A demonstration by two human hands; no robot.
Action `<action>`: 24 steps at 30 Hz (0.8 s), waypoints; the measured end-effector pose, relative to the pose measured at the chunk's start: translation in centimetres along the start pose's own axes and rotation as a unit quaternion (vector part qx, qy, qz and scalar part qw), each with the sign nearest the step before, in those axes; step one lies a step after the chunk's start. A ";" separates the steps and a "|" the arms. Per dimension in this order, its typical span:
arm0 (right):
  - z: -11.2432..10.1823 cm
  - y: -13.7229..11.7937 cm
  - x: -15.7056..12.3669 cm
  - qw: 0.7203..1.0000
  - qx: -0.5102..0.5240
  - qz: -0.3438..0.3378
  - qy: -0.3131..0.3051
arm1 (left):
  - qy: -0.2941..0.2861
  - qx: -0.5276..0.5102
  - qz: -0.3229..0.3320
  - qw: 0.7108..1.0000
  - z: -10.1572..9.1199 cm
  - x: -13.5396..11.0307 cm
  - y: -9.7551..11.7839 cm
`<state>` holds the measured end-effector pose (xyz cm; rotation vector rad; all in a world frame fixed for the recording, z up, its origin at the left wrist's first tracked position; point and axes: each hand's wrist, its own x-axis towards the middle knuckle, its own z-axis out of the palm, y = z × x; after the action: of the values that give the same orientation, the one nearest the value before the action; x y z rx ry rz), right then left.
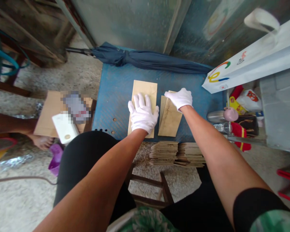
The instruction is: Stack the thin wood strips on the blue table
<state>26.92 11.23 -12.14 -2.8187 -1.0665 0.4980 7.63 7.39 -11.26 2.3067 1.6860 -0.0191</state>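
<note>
My left hand (143,114), in a white glove, lies flat with fingers spread on a pale wooden board (145,87). To its right, two more thin boards overlap at a slight angle. My gloved right hand (181,99) is closed on the far end of the upper wooden board (172,119), its fingertips partly hidden. The boards rest on a blue table (116,93). Below the table's near edge, stacks of similar wooden boards (163,153) stand side by side.
A folded dark umbrella (154,60) lies along the table's far side. At right are a white paper bag (253,54) and a metal tumbler (215,116). At left, a cardboard box (47,112) holds a white device (65,128); another person's foot (42,141) is beside it.
</note>
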 end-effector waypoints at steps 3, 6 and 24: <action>1.5 -0.8 0.6 1.000 -0.013 0.014 -0.007 | -0.011 -0.001 -0.004 1.000 0.0 0.0 0.0; 3.0 -1.3 0.8 0.999 -0.018 0.020 -0.020 | -0.014 0.004 -0.005 1.000 0.1 0.0 -0.1; 6.4 -0.3 1.5 0.999 0.007 0.019 -0.042 | -0.023 0.015 -0.006 1.000 0.0 0.1 -0.1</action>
<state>25.63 12.26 -18.52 -2.8347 -1.0213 0.6291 7.59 7.46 -11.30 2.2991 1.6891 -0.0982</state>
